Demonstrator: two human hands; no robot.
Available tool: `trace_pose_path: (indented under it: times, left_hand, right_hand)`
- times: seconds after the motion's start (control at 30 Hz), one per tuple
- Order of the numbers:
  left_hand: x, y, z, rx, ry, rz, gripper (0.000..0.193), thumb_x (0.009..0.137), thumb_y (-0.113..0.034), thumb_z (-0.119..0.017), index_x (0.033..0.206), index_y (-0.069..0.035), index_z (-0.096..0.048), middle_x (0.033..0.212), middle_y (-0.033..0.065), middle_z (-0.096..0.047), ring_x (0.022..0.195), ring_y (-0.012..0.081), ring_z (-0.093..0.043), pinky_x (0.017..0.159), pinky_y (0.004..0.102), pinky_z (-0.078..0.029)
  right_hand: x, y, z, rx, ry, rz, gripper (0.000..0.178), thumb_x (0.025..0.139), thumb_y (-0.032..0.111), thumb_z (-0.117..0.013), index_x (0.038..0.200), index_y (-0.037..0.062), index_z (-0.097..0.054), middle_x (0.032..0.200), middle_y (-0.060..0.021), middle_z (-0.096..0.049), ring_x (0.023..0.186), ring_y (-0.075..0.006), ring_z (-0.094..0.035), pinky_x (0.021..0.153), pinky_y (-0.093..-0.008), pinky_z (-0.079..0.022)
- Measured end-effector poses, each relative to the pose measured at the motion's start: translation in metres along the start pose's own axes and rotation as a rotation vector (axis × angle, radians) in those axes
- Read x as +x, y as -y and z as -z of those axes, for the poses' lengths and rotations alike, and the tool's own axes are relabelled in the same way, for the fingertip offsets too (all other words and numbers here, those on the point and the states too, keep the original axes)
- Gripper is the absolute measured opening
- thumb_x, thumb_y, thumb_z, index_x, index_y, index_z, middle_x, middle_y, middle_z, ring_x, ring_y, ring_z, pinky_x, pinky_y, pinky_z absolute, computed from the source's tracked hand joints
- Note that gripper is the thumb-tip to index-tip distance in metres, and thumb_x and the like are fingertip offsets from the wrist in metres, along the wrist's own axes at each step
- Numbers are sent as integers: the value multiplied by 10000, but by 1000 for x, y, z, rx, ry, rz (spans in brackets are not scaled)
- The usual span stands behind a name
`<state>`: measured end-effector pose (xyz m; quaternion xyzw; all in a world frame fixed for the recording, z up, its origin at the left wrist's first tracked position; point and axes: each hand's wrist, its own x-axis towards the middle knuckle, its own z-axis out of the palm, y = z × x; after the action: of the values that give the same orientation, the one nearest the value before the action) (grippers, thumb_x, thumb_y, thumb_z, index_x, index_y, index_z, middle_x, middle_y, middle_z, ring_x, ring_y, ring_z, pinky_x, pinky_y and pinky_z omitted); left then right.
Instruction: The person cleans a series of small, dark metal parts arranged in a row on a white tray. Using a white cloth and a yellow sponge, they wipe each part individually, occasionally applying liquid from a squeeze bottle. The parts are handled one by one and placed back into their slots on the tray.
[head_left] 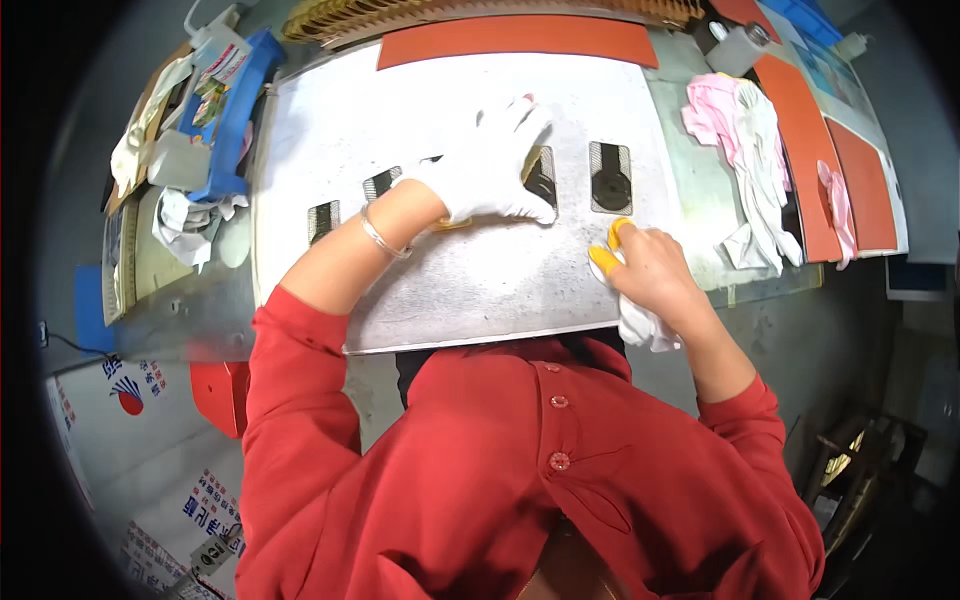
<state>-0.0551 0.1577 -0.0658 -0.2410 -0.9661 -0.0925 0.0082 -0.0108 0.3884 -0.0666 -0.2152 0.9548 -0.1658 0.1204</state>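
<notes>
My left hand, in a white glove, reaches over a large white board with its fingers and thumb spread. Thumb and fingertips lie on either side of a black piece set in a speckled rectangle; whether they touch it I cannot tell. To the right is another such black piece, fully visible. Two more, partly hidden by my left hand and arm, sit at the left. Yellow covers sit on fingertips of my right hand, which is closed around a white cloth over the board's near right edge.
An orange strip lies along the board's far edge, with a row of brown slats behind. At left stands a blue tray of small items. Pink and white cloths, a bottle and orange sheets are at right.
</notes>
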Motion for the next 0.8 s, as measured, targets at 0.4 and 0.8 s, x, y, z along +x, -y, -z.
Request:
trace_pose_path:
  times: [0.4,0.8]
  left_hand:
    - [-52,11,-11,147,-125,142,875,596,-594,-660,1248,-51,-448,1345,182,-343,1255,366,-282,995,547,-205]
    - [-43,9,-7,51,-56,215,883,574,-566,-684,1290,-116,-428,1386,169,-297,1292,370,-225,1012,557,-177]
  right_hand:
    - [99,60,7,10,-123,50,282,758,265,-592,839,-5,-607,723,-188,-630,706,-327,-622,633,-412,-476]
    - [114,64,-18,-48,-92,-2,259,692,221,-613,775,-24,-610,721,-206,-624,712,-343,-629,636,-408,-494]
